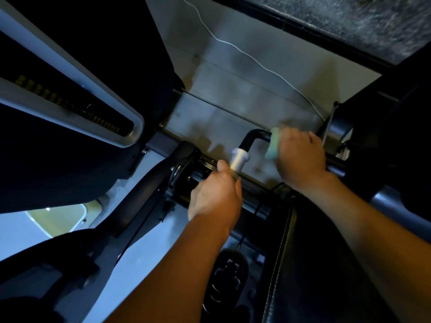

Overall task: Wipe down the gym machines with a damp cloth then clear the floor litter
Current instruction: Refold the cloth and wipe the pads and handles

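The left hand grips the silver metal collar of a bent black handlebar; just beyond it, the right hand clutches a folded pale-green cloth against that bar.

Both bare forearms reach forward. The left hand curls round a silver handle end, thumb up; the right hand grips a green cloth, knuckles upward.

Right hand hides most of the blurred cloth and its bar
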